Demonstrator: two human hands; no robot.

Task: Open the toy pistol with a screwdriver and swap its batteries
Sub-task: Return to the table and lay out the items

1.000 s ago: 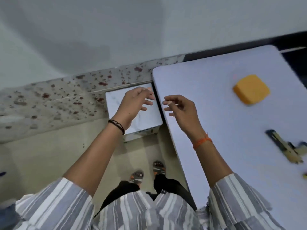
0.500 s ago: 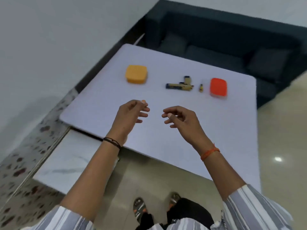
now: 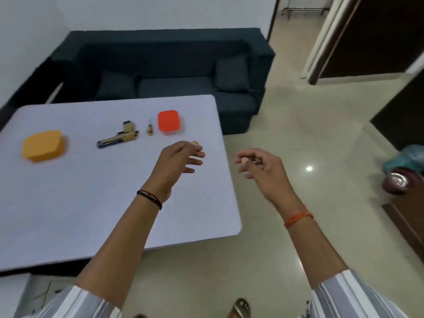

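Sofa [image 3: 160, 72], dark, fills the upper centre of the frame, against the wall behind the worktop.
Worktop [image 3: 68, 203], pale, rounded corners, takes up the left half of the frame.
Left hand [image 3: 176, 161] held above the worktop's right part, centre of frame; fingers loosely spread, relaxed, grasping nothing. Black band at that wrist.
Right hand [image 3: 263, 168] right of centre, over the floor just past the worktop's right edge; fingers loosely curled, grasping nothing. Orange thread at that wrist.
Yellow box [image 3: 42, 145] on the worktop, left of the frame, lid on.
Orange box [image 3: 169, 122] on the worktop, upper centre, near the far edge, lid on.
Toy pistol [image 3: 119, 136] lies flat on the worktop between the two boxes, tan with dark ends, barrel pointing to the left. Untouched, well apart from both hands.
Screwdriver [image 3: 150, 127], small, yellow handle, lies between pistol and orange box, just beside the box.
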